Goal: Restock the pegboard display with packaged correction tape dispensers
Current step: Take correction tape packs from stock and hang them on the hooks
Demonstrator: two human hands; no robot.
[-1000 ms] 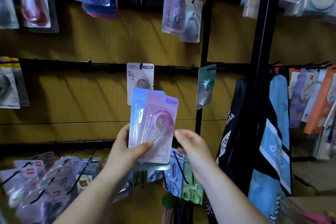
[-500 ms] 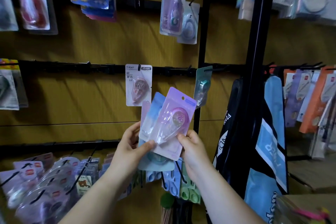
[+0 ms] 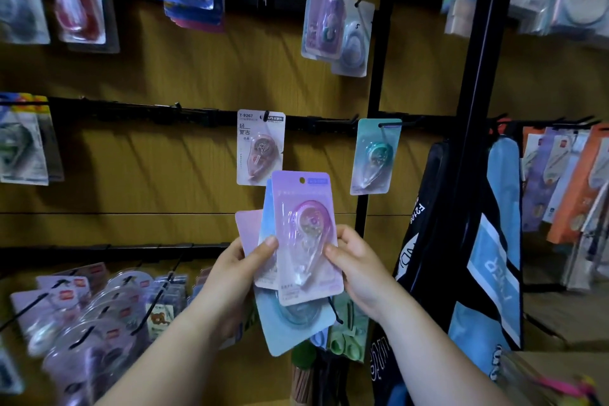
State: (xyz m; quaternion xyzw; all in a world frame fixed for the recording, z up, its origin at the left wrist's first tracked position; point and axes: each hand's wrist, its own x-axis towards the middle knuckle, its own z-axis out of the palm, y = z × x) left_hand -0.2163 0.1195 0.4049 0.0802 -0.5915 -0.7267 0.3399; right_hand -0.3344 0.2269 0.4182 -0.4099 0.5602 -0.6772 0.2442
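Pack [image 3: 304, 234] between both hands' fingers [image 3: 333, 252]

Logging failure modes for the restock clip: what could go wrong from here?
1. The left hand pinches several fanned packs; if the right hand pulls the pink pack free, the others could slip and drop.
2. Its small hang hole may miss the hook and knock the hanging teal pack.

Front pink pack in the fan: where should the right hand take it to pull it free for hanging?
Pinch the pink pack by its flat lower right card edge, from the right, where the right hand is. The raised blister fills the middle, and the hang hole on top must stay free.
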